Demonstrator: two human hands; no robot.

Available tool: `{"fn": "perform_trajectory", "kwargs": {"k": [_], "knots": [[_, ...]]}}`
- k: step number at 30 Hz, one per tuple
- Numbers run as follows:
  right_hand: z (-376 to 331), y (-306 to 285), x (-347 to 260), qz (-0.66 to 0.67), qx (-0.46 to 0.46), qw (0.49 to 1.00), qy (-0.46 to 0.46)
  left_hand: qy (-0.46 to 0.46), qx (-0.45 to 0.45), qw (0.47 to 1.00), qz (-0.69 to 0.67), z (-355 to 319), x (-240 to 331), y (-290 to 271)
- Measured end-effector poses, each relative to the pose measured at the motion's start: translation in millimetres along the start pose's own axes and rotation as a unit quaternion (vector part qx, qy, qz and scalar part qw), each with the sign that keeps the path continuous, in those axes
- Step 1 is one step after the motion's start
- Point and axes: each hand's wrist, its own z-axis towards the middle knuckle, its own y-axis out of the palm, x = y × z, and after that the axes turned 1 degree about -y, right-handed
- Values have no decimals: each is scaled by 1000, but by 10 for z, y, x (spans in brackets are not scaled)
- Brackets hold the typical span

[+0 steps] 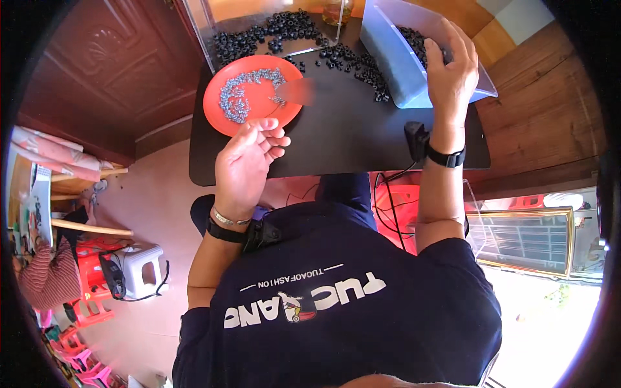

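Note:
My left hand (249,158) is held palm up just in front of an orange-red plate (213,113), at the table's near edge. Its thumb and index finger come together in a pinch, the other fingers loosely curled; whatever lies between the tips is too small to make out. Small silvery metal pieces (234,107) form a broken ring on the plate. At the right, my right hand (453,74) reaches over a translucent blue bin (404,90). Thumb and fingers are apart above small black parts (414,42) inside; some fingertips are hidden.
Loose black parts (365,74) spread over the dark table (336,136), some beneath a clear container (200,32) at the back. A blurred patch covers the plate's right rim. Stools (139,271) stand on the floor at left, and a wooden panel (543,97) borders the right.

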Motion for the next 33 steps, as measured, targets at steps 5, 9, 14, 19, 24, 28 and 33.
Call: {"fn": "perform_trajectory", "kwargs": {"k": [5, 9, 14, 19, 24, 28, 33], "knots": [[-90, 309, 63, 85, -69, 994, -1, -9, 1, 1000, -23, 7, -2, -35], [-263, 918, -8, 103, -287, 952, 17, -18, 4, 1000, -17, -12, 6, -37], [-466, 1742, 447, -80, -466, 881, -3, -22, 17, 1000, -4, -34, -8, -55], [-641, 1953, 558, -132, -474, 871, 8, -13, 20, 1000, -18, -82, -5, -143], [-623, 1921, 529, -128, -474, 871, -1, -13, 32, 999, -19, -94, 14, -166], [-625, 1781, 473, -106, -493, 864, 7, -24, 30, 999, -21, -59, -40, -161], [-621, 1692, 480, -90, -481, 871, 34, -31, 26, 999, -4, -19, -83, -120]]}}
